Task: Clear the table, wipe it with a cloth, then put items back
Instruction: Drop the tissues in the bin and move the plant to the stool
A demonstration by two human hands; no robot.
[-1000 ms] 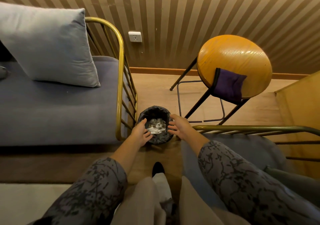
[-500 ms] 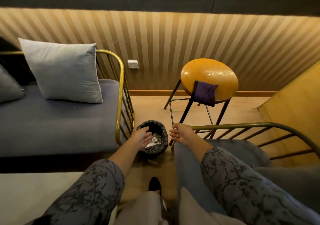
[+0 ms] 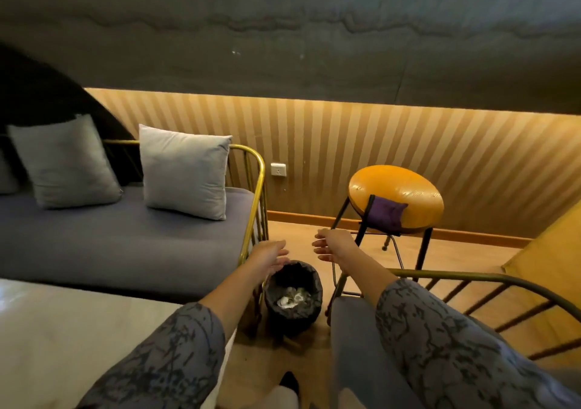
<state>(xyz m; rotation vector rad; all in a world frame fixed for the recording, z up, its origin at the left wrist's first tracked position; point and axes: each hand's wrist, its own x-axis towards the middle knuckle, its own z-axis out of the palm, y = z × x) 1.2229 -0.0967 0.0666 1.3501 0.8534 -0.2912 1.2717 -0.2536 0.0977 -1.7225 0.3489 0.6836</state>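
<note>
Item: round yellow table (image 3: pixel 396 188), on dark metal legs, set against the striped wall; its top is seen bare except for a purple cloth (image 3: pixel 385 213) draped over the near edge, partly hanging below the rim. Clearing is judged complete, or nearly so; whether wiping has been done cannot be told, and the return of items is judged outstanding, none being in view. Associated: black-lined waste bin (image 3: pixel 294 298) on the floor between the sofa's brass rail (image 3: pixel 259 188) and a chair, crumpled pale paper visible inside. Left hand (image 3: pixel 270 256): held over the bin's far rim, fingers extended and relaxed, nothing grasped; contact with the bin cannot be determined. Right hand (image 3: pixel 333 245): raised near the table's front leg, fingers loosely curled, nothing held. The cloth is placed above and to the right of the right hand, near but apart from it, and well apart from the left hand. The cloth is judged the next thing to be taken up.
</note>
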